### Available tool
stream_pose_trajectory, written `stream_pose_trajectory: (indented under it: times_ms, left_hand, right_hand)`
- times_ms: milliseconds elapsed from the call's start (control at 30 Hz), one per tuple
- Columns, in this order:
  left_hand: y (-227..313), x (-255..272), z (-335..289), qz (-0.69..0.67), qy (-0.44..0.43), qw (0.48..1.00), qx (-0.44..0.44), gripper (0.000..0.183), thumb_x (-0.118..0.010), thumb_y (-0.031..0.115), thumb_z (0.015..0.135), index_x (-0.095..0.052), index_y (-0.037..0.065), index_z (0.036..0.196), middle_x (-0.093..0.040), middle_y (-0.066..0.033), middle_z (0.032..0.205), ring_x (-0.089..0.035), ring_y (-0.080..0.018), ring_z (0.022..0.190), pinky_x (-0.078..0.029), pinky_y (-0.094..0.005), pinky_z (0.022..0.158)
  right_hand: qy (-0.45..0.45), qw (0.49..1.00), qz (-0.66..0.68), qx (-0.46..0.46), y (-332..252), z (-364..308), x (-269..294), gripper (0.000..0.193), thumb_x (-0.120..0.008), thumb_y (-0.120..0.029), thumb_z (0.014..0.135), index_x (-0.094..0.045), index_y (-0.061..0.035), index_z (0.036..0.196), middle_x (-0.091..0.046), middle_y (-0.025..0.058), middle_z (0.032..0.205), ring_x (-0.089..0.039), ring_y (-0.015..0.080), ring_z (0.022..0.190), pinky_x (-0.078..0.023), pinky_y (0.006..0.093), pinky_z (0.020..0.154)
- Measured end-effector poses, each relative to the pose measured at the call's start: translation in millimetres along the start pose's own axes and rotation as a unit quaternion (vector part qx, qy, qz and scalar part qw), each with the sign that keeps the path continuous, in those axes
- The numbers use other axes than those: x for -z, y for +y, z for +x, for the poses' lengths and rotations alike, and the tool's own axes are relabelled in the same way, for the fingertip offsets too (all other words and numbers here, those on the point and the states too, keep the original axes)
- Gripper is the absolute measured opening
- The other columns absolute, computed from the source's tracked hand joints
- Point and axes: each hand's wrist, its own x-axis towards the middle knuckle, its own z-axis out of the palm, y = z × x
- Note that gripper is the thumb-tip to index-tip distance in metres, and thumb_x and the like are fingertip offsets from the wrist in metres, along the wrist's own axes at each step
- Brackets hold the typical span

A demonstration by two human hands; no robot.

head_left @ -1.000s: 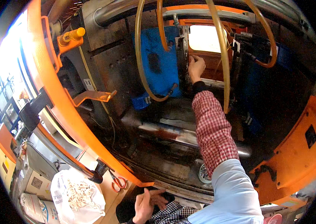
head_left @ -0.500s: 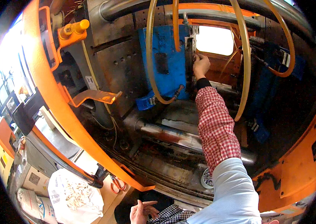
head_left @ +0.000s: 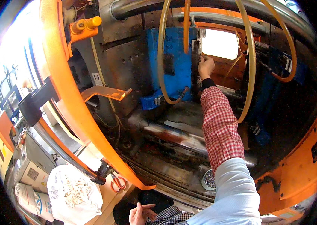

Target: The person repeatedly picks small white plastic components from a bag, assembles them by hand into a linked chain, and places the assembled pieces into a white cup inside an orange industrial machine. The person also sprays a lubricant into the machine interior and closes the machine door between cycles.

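Note:
My right arm, in a red-and-white checked sleeve cover, reaches deep into the machine. At its end my right hand [head_left: 206,67] is closed in a pinch against the inner face of a blue metal mould block [head_left: 182,63]. Whatever lies between those fingertips, if anything, is hidden. Low in the picture my left hand [head_left: 140,214] is held with fingers stretched and apart, nothing in it, beside a black-and-white checked sleeve. Under my right forearm stands a round pale tub [head_left: 206,185] of small metal pieces.
Looped yellowish hoses [head_left: 249,67] hang on both sides of my right arm. A polished steel bar [head_left: 173,136] crosses below it. The orange door frame [head_left: 91,131] curves along the left. Red-handled pliers [head_left: 118,183] lie beside a white bag [head_left: 55,187] of small pale pieces.
The whole view has shifted slightly, so the machine appears a little further right. My right hand stays at the mould face with its fingers drawn in a bit more. My left hand looks much the same.

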Motion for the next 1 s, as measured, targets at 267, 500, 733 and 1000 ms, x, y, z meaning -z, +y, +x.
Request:
stream_pose_trajectory:
  times_ms: [267,500,733,1000]
  left_hand:
    - [-3,5,-6,0.001,0.020,1.000,0.000,0.055,-0.031,0.041,0.098,-0.063,-0.004,0.098,-0.064,-0.0095,0.066,-0.056,-0.0106,0.047,-0.042,-0.0188,0.044]
    - [-8,9,-12,-0.010,0.026,0.999,0.034,0.054,-0.036,0.043,0.096,-0.060,-0.004,0.095,-0.062,-0.0135,0.069,-0.058,-0.0202,0.053,-0.045,-0.0283,0.047]
    - [-13,14,-17,0.062,-0.001,0.998,-0.014,0.062,-0.026,0.043,0.099,-0.062,-0.008,0.097,-0.064,-0.0136,0.066,-0.059,-0.0156,0.051,-0.046,-0.0234,0.048]
    - [-31,27,-30,0.074,-0.015,0.997,-0.009,0.056,-0.030,0.040,0.099,-0.062,-0.006,0.098,-0.064,-0.0111,0.067,-0.059,-0.0143,0.052,-0.046,-0.0224,0.047]
  right_hand:
    - [-0.018,0.998,-0.044,0.046,5,-5,-10,0.025,-0.059,-0.010,0.079,-0.067,-0.0022,0.101,-0.061,0.0210,0.099,-0.057,0.0350,0.095,-0.044,0.0423,0.084]
    - [-0.038,0.984,-0.112,0.133,25,-17,-23,0.044,-0.055,-0.009,0.073,-0.060,-0.0110,0.117,-0.054,0.0196,0.115,-0.051,0.0383,0.104,-0.038,0.0477,0.091]
    - [-0.268,0.949,-0.148,0.077,-62,-49,60,0.037,-0.061,-0.013,0.075,-0.060,-0.0002,0.110,-0.060,0.0267,0.102,-0.057,0.0404,0.097,-0.046,0.0454,0.085]
    - [-0.565,0.795,-0.110,0.193,-73,-211,317,0.030,-0.069,-0.011,0.073,-0.063,0.0033,0.098,-0.064,0.0206,0.093,-0.062,0.0341,0.089,-0.049,0.0377,0.076]
